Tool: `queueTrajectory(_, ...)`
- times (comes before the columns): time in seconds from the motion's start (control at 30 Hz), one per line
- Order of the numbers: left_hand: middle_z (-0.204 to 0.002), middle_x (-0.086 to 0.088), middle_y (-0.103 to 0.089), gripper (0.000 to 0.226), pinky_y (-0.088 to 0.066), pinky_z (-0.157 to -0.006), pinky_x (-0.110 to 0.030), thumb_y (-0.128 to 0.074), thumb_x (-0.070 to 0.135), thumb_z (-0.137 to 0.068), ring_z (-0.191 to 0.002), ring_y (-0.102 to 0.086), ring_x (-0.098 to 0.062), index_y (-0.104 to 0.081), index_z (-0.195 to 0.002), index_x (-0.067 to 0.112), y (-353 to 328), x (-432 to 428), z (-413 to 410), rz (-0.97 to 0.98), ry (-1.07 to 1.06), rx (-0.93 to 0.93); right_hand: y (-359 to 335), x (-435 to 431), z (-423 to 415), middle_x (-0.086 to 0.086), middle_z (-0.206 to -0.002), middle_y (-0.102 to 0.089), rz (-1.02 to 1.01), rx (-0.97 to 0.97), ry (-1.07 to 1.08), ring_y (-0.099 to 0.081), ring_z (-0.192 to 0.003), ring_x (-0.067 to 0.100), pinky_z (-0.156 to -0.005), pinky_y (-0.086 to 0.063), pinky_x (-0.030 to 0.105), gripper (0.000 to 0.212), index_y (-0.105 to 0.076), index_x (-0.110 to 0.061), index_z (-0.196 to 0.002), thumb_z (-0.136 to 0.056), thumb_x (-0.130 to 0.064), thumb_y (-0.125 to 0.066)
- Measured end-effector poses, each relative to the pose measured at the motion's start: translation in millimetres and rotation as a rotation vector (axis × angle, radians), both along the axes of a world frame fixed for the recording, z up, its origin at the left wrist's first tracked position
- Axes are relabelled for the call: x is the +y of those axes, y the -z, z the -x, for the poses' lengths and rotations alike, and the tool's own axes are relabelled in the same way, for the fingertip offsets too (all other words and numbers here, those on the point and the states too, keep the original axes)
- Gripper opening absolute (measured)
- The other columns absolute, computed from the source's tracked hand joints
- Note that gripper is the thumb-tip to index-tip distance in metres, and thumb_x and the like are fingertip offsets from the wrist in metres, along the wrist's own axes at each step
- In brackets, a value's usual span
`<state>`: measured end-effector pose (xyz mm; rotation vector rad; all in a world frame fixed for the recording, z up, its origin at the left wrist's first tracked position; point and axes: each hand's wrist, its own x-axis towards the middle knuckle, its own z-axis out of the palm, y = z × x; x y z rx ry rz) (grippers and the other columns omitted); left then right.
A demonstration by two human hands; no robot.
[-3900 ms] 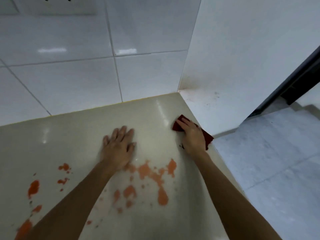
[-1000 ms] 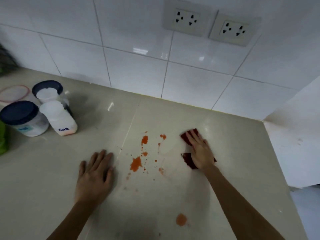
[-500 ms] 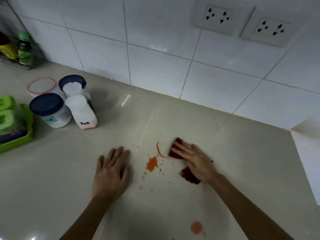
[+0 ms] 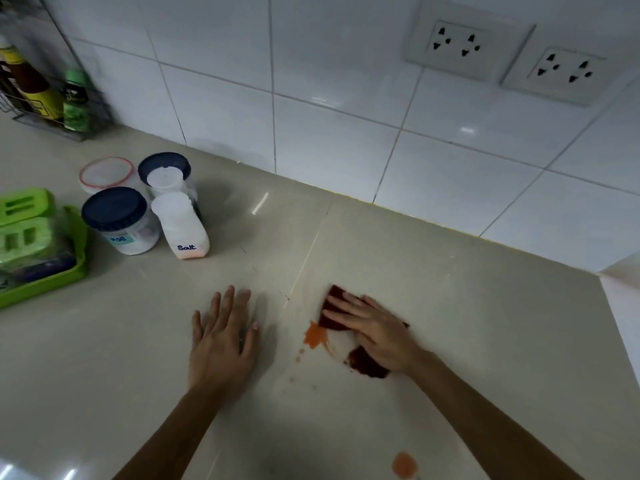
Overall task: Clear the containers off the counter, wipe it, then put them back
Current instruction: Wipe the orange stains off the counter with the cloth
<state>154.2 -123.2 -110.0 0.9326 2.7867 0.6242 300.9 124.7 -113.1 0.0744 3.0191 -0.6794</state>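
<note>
My right hand [image 4: 375, 332] presses flat on a dark red cloth [image 4: 367, 363] on the beige counter [image 4: 450, 306], fingers straight. An orange stain [image 4: 314, 336] lies just left of the cloth, and another orange spot [image 4: 403, 464] sits near the front edge. My left hand [image 4: 223, 337] rests flat on the counter, fingers spread. At the left stand several containers: a blue-lidded jar [image 4: 119, 221], a white Salt bottle [image 4: 181, 226], a second blue-lidded jar [image 4: 166, 174] and a red-rimmed tub [image 4: 106, 174].
A green tray [image 4: 59, 278] with green items sits at the far left. A wire rack with bottles [image 4: 52, 95] stands in the back left corner. Two wall sockets [image 4: 457, 43] are on the white tiles. The counter ends at the right edge [image 4: 620, 327].
My right hand has dragged the cloth left across the orange splashes, and most of them are gone. The view has swung left, bringing the containers and green tray into sight.
</note>
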Motion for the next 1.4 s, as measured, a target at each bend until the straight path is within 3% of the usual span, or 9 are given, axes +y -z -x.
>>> queueTrajectory(0.23, -0.158, 0.002, 0.001, 0.079, 0.011, -0.115, -0.038, 0.003, 0.062, -0.079, -0.141, 0.012, -0.010, -0.003, -0.149, 0.027, 6.5, -10.3, 43.0, 0.158, -0.032, 0.024, -9.1, 20.6, 71.5, -0.006, -0.158, -0.012, -0.127, -0.053, 0.453, -0.009, -0.146, 0.020, -0.116, -0.010, 0.039, 0.061, -0.021, -0.030, -0.147, -0.089, -0.022, -0.039)
queueTrajectory(0.3, -0.158, 0.000, 0.003, 0.080, 0.011, -0.115, -0.039, 0.003, 0.063, -0.079, -0.141, 0.012, -0.012, -0.001, -0.149, 0.025, 6.9, -12.5, 49.1, 0.178, -0.042, 0.014, -6.5, -11.7, 84.0, -0.006, -0.158, -0.012, -0.086, -0.028, 0.362, -0.008, -0.146, 0.020, -0.116, -0.007, 0.037, 0.065, -0.021, -0.031, -0.147, -0.089, -0.023, -0.049)
queueTrajectory(0.5, -0.158, 0.002, 0.001, 0.073, 0.004, -0.118, -0.042, -0.002, 0.059, -0.084, -0.143, 0.010, -0.011, -0.003, -0.149, 0.027, 8.4, -12.1, 48.0, 0.165, -0.083, 0.033, 5.0, -26.6, 21.8, -0.023, -0.151, -0.018, 0.038, 0.015, -0.092, -0.008, -0.143, 0.002, -0.117, -0.003, 0.028, 0.055, -0.028, -0.048, -0.138, -0.088, -0.024, -0.020)
queueTrajectory(0.63, -0.158, 0.003, 0.000, 0.072, 0.004, -0.118, -0.041, -0.005, 0.058, -0.084, -0.144, 0.008, -0.012, -0.005, -0.149, 0.027, 7.6, -11.0, 49.3, 0.134, -0.088, 0.033, -0.4, 21.8, 60.3, -0.020, -0.151, -0.018, -0.030, 0.013, 0.138, -0.012, -0.144, 0.009, -0.117, -0.014, 0.039, 0.063, -0.033, -0.040, -0.140, -0.080, -0.028, -0.014)
queueTrajectory(0.73, -0.158, 0.003, 0.001, 0.073, 0.006, -0.118, -0.040, -0.003, 0.060, -0.083, -0.143, 0.011, -0.010, -0.003, -0.149, 0.028, 8.3, -12.2, 49.1, 0.131, -0.087, 0.039, -6.8, 9.8, 121.8, -0.009, -0.155, -0.020, -0.086, -0.015, 0.291, -0.014, -0.145, 0.019, -0.115, -0.012, 0.039, 0.059, -0.030, -0.032, -0.144, -0.086, -0.022, -0.039)
queueTrajectory(1.0, -0.158, 0.004, -0.004, 0.069, 0.003, -0.118, -0.040, -0.011, 0.055, -0.086, -0.144, 0.005, -0.011, -0.009, -0.149, 0.028, 8.4, -10.5, 48.8, 0.113, -0.110, 0.034, 2.8, -33.4, 75.7, -0.023, -0.149, -0.024, 0.038, 0.032, -0.202, -0.015, -0.143, 0.006, -0.115, -0.007, 0.033, 0.061, -0.037, -0.041, -0.138, -0.083, -0.019, -0.023)
queueTrajectory(1.17, -0.158, 0.006, -0.002, 0.069, 0.006, -0.117, -0.037, -0.006, 0.053, -0.085, -0.142, 0.009, -0.007, -0.009, -0.149, 0.029, 8.7, -10.1, 48.6, 0.099, -0.123, 0.042, -6.1, 6.2, 145.7, -0.016, -0.151, -0.026, 0.024, 0.021, 0.059, -0.015, -0.143, 0.008, -0.117, -0.012, 0.041, 0.065, -0.039, -0.037, -0.138, -0.079, -0.033, -0.013)
queueTrajectory(1.27, -0.157, 0.008, 0.000, 0.068, 0.009, -0.116, -0.035, -0.005, 0.053, -0.085, -0.142, 0.011, -0.005, -0.007, -0.149, 0.030, 10.2, -11.4, 49.5, 0.085, -0.120, 0.040, -8.7, -11.9, 212.8, -0.009, -0.154, -0.027, -0.031, 0.032, 0.180, -0.017, -0.144, 0.016, -0.117, -0.013, 0.044, 0.053, -0.038, -0.033, -0.141, -0.090, -0.019, -0.033)
queueTrajectory(1.4, -0.157, 0.008, 0.001, 0.069, 0.010, -0.116, -0.034, -0.004, 0.051, -0.084, -0.141, 0.012, -0.004, -0.005, -0.149, 0.030, 8.9, -11.2, 51.2, 0.076, -0.119, 0.039, -2.7, -47.2, 232.9, -0.009, -0.153, -0.028, -0.027, 0.067, 0.055, -0.020, -0.144, 0.018, -0.116, -0.014, 0.041, 0.056, -0.039, -0.034, -0.139, -0.091, -0.008, -0.037)
